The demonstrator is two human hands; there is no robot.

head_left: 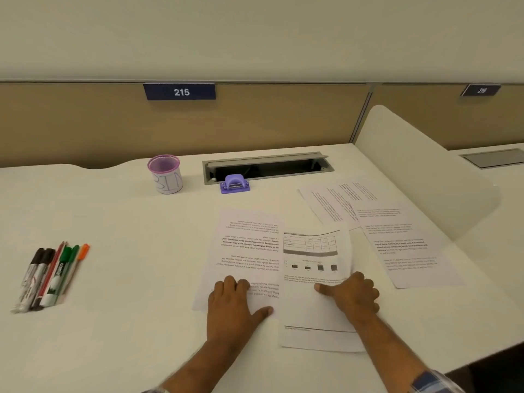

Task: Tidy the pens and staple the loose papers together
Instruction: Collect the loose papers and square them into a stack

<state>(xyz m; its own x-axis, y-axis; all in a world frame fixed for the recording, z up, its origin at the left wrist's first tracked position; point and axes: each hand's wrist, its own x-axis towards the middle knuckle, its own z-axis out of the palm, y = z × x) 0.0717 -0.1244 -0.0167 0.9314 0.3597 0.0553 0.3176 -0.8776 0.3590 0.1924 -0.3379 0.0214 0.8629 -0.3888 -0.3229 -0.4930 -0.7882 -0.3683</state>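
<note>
My left hand [235, 306] lies flat on a text sheet [249, 251] near the desk's front. Beside it, my right hand [353, 293] grips the right edge of a sheet with a table and bar chart [314, 279], thumb on top, fingers curled under; this sheet overlaps the text sheet. Two more printed sheets [408, 245] [331, 202] lie spread to the right. Several pens and markers [51, 276] lie side by side at the left. A purple stapler [235, 186] sits at the back, next to a purple mesh pen cup [166, 174].
An open cable tray [266, 167] is sunk into the white desk [127, 222] behind the stapler. A tan partition with a sign reading 215 [180, 91] closes the back. A white curved divider [419, 165] bounds the right side.
</note>
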